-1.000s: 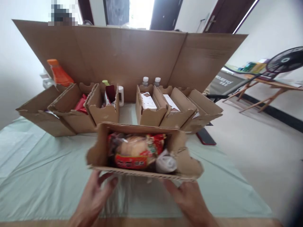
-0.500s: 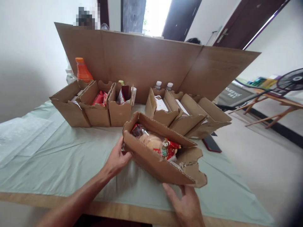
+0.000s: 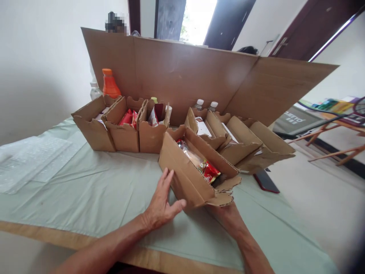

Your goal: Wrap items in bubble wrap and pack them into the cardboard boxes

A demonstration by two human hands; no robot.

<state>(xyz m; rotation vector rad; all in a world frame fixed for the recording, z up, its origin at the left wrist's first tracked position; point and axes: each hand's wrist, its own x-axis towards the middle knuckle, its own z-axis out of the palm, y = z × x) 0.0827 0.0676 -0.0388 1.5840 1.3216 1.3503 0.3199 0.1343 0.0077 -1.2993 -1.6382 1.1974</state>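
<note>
A cardboard box (image 3: pixel 182 171), open at the top, sits at an angle in front of the row of boxes. Inside it lies a clear food packet with red printing (image 3: pixel 209 171); I cannot make out its contents clearly. My left hand (image 3: pixel 164 203) is open, its fingers laid against the box's left wall and its thumb spread along the lower edge. At the near end, my right hand (image 3: pixel 226 219) reaches beneath the torn front flap and holds the box from below; its fingers are hidden by the cardboard.
Boxes holding packets stand behind, a left group (image 3: pixel 122 133) and a right group (image 3: pixel 242 144). A tall cardboard panel (image 3: pixel 182 72) rises behind them, with an orange bottle (image 3: pixel 111 85) at left. Clear plastic wrap (image 3: pixel 31 163) and a dark flat object (image 3: pixel 266 182) lie on the green cloth (image 3: pixel 114 190).
The box has swung and shifted back toward the row. My left hand has moved from its far corner to the side wall, and my right hand has gone farther under the near end.
</note>
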